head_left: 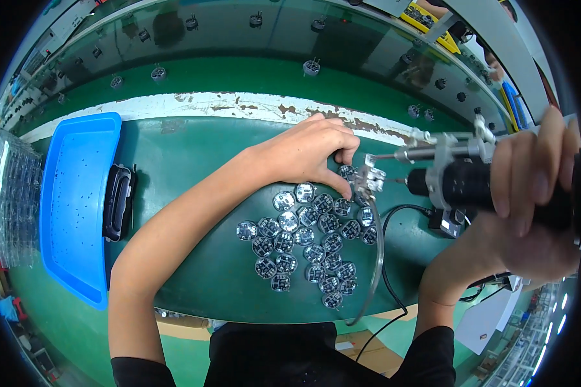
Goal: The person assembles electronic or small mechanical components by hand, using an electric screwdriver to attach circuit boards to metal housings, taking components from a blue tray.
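My right hand, blurred by motion, is wrapped around a black electric screwdriver with a metal feeder head at its tip. A clear hose runs down from that head. My left hand reaches across the table, thumb and fingers closed around a small round component. The screwdriver's head is right beside this component and partly covers it; whether they touch I cannot tell. Several similar round silver-and-black components lie loosely grouped on the green tabletop, below my left hand.
To the left stand a blue tray, a black plastic holder and stacked clear plastic trays. A conveyor belt carrying scattered components runs beyond the chipped white ledge. A black cable crosses the table's right side.
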A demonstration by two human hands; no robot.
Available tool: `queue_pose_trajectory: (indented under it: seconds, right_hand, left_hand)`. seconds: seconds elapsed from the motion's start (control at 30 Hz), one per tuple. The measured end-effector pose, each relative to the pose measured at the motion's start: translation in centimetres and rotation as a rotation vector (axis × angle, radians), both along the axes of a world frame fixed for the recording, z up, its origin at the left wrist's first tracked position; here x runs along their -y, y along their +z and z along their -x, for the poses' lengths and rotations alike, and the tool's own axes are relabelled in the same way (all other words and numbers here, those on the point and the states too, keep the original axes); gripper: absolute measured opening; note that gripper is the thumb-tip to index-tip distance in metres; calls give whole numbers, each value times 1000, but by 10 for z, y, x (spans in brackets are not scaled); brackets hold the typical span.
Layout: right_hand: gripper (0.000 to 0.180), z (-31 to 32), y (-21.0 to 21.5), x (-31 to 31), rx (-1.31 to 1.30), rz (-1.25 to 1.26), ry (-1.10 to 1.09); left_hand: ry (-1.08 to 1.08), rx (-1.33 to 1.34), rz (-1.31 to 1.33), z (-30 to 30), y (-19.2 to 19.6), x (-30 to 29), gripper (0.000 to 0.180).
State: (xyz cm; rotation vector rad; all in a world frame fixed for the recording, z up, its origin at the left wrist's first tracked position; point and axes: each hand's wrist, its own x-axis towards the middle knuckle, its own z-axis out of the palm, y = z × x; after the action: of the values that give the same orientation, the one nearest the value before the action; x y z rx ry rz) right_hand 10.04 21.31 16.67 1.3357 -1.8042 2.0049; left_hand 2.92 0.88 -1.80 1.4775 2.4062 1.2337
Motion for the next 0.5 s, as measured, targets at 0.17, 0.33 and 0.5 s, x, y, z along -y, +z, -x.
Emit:
queue_pose_trajectory:
  seconds: [0.17, 0.33, 0.5]
  right_hand:
    - [21, -5, -8, 3, 39, 13, -65]
    - [17, 7, -20, 21, 14, -184, -288]
    - [19, 16, -26, 16, 128, -55, -112]
  left_hand:
    - [-25, -21, -39, 1, -3, 1, 51]
    - [-22, -22, -43, 1, -4, 1, 52]
    - [-21, -24, -44, 0, -2, 0, 52]
